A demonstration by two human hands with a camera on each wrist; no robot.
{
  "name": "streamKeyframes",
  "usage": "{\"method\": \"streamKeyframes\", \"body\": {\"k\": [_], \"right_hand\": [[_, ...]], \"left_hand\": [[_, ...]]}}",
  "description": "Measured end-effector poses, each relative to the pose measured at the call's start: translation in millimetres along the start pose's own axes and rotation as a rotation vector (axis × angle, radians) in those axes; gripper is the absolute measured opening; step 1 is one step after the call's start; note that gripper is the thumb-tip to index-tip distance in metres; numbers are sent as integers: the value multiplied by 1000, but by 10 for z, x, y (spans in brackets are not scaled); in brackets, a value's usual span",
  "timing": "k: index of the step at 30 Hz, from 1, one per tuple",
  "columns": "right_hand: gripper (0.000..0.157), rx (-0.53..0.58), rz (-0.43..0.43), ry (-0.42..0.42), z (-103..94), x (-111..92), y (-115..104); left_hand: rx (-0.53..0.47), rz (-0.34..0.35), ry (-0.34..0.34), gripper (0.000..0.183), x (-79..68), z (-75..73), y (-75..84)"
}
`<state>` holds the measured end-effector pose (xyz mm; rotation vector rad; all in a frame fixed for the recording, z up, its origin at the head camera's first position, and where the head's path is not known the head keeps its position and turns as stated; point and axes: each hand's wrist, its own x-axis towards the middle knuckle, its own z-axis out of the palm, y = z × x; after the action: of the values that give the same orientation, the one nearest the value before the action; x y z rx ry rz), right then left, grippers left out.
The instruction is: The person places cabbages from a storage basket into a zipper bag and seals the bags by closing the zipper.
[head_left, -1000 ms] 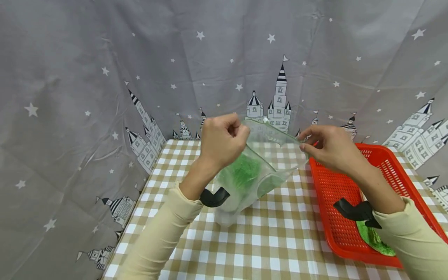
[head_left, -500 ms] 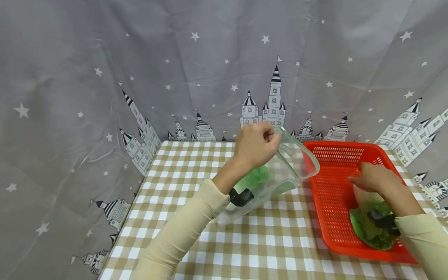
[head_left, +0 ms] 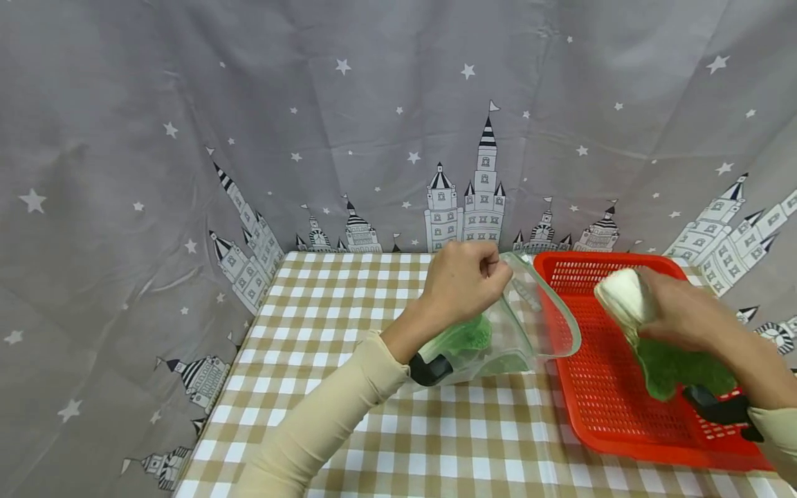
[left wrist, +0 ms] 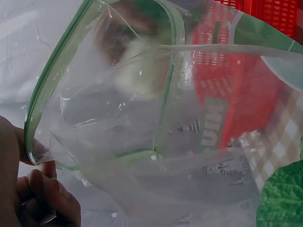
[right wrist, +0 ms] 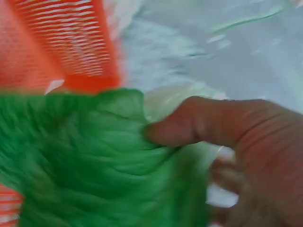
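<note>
My left hand point(head_left: 463, 280) pinches the green-edged mouth of a clear zip bag point(left wrist: 156, 118), which hangs tilted with its mouth gaping toward the right. Inside, low in the bag, sits a leafy green vegetable point(head_left: 468, 337), partly hidden by my left wrist. Over the red basket, my right hand point(head_left: 688, 311) grips another leafy green vegetable point(right wrist: 94, 156), its white base point(head_left: 627, 297) pointing toward the bag. The right wrist view shows my thumb pressed along its leaves. Through the film in the left wrist view, that pale base shows blurred.
A red perforated basket point(head_left: 604, 394) stands at the right of the table, close beside the bag. A brown-and-white checked cloth point(head_left: 398, 443) covers the table. Behind rises a grey curtain point(head_left: 373, 124) printed with castles and stars.
My right hand let go of the bag's mouth, reached into the basket and lifted the vegetable, turning its white base leftward. My left hand shifted right with the bag and then lowered slightly.
</note>
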<state>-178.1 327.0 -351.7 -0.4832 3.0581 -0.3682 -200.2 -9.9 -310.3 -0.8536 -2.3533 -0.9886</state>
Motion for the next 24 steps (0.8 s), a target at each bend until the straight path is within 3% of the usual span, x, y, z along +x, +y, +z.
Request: {"method": "streamKeyframes", "body": {"k": [3, 6, 8, 11, 17, 20, 22, 24], "right_hand": [[90, -54, -186, 216, -330, -15, -392], [93, -192, -394, 349, -457, -42, -827], [95, -300, -536, 395, -437, -42, -1061], [95, -406, -674, 385, -321, -32, -1279], [72, -507, -756, 326, -101, 11, -1400], [74, -526, -779, 334, -45, 28, -1371], [75, -463, -769, 417, -10, 46, -1312], [73, -328, -683, 560, 52, 72, -1228]], "left_hand": [[0, -20, -5, 21, 7, -11, -18], [-13, -29, -2, 22, 15, -33, -24], [-28, -31, 8, 22, 21, -44, -24], [-57, -27, 29, 23, 30, -45, -19], [-147, 17, 48, 22, 40, -21, 16], [-173, 39, 59, 23, 32, -26, 27], [-183, 41, 75, 24, 22, -42, 19], [-198, 31, 107, 25, 1, -68, -3]]}}
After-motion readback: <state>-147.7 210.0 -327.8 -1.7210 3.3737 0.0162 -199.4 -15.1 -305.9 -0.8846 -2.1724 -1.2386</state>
